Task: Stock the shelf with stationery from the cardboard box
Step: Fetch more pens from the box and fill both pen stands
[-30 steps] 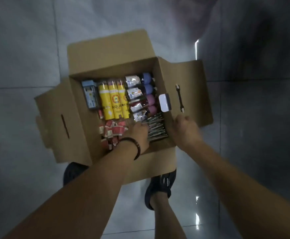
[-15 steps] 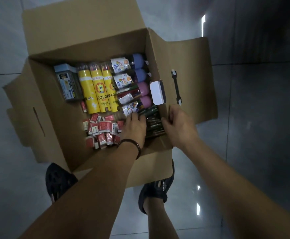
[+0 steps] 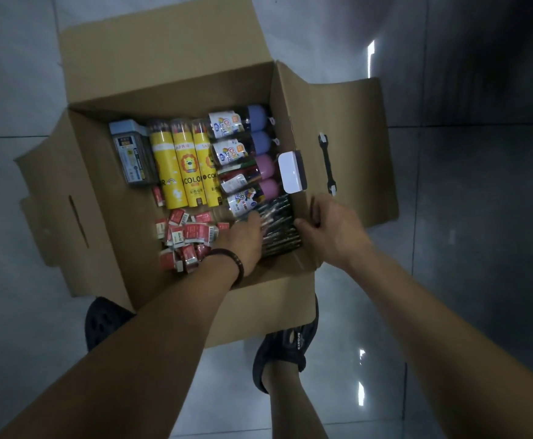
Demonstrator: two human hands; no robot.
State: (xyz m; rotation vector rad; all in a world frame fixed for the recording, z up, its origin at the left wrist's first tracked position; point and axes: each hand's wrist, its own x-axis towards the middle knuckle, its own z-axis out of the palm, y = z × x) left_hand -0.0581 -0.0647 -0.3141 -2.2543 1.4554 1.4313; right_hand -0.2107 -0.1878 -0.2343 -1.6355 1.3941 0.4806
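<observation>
The cardboard box sits open on the grey floor in the middle of the frame. Both hands reach into its lower right corner. The left hand lies flat, fingers together, on a pile of dark pens. The right hand curls around the other side of the pile, touching it. Yellow tubes lie higher up.

Head camera looks steeply down, close over the open cardboard box.

Both arms reach down, the left hand and right hand with fingers curled, facing each other.
</observation>
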